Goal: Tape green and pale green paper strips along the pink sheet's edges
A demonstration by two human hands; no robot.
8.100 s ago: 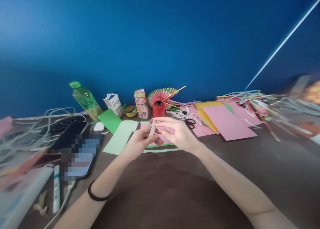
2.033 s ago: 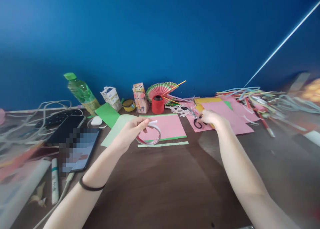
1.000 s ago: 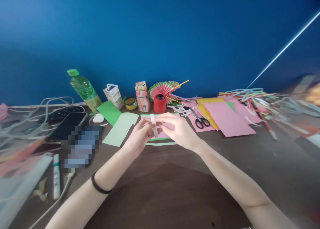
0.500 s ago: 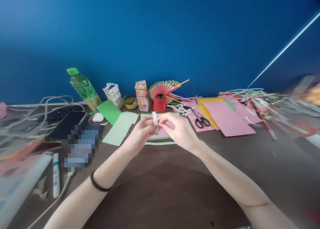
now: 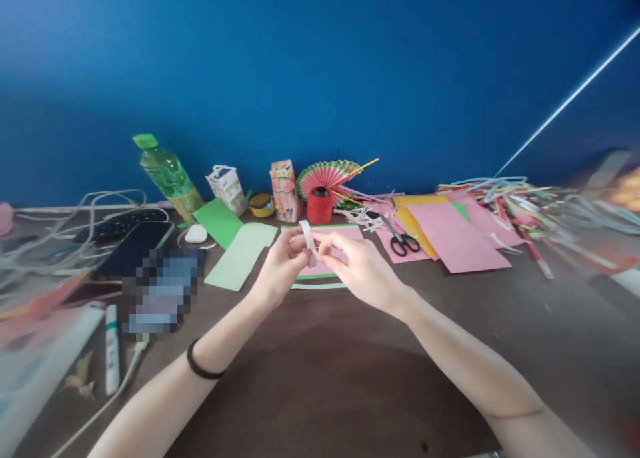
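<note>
My left hand (image 5: 281, 266) is closed around a narrow white tape roll (image 5: 307, 235), held upright above the table. My right hand (image 5: 361, 266) is closed, with thumb and forefinger pinched at the roll's right edge; whether a tape end sits between those fingertips is too small to make out. Under both hands lies a pink paper sheet (image 5: 350, 233) with green strips along its far and near edges. A pale green strip (image 5: 320, 287) rests just in front of it. Left of my left hand is a pale green paper (image 5: 235, 261).
Black scissors (image 5: 400, 243) and pink paper (image 5: 460, 238) lie to the right, with a heap of strips beyond. Along the blue wall stand a green bottle (image 5: 167, 178), a carton (image 5: 226, 188), a red spool (image 5: 319, 208) and a paper fan (image 5: 325, 177). Phones and cables occupy the left.
The tape roll has tilted and shifted slightly left in my left hand. My right hand has turned a little, its fingers more curled at the roll's edge.
</note>
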